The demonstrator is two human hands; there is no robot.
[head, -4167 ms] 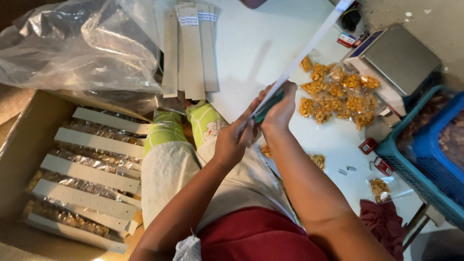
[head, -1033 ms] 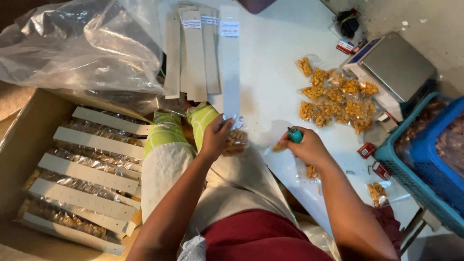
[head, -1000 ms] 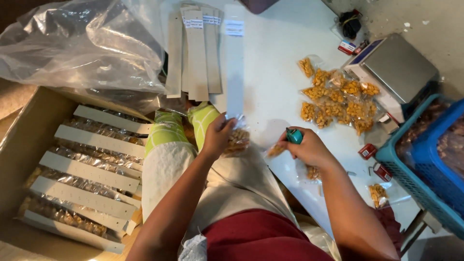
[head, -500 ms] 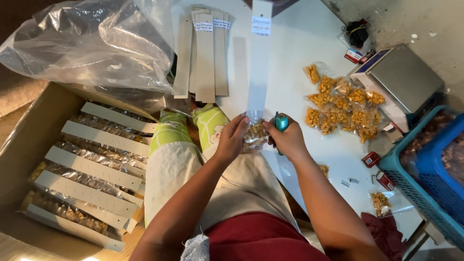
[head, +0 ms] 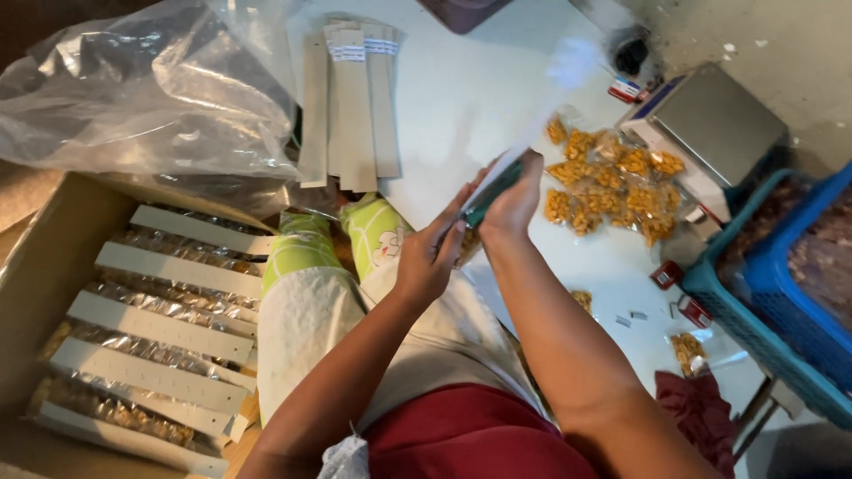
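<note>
Both my hands are raised together over my lap. My right hand (head: 516,202) grips a small green stapler (head: 493,190) pressed against the lower end of a long pale card strip (head: 568,75), which slants up to the right and is blurred. My left hand (head: 433,255) pinches the strip's lower end, with a small clear packet of orange snacks (head: 465,249) just under its fingers. How the packet is joined to the strip is hidden by my fingers.
A pile of small snack packets (head: 612,176) lies on the white table (head: 461,98) beside a metal scale (head: 710,124). Several blank card strips (head: 351,106) lie at the back. A cardboard box (head: 35,266) of filled strips sits left, under a big plastic bag (head: 151,89). Blue baskets (head: 781,302) stand right.
My hands have risen from my lap and come together. The card strip, which stood straight up the table, now swings up to the right. The stapler has moved onto its lower end.
</note>
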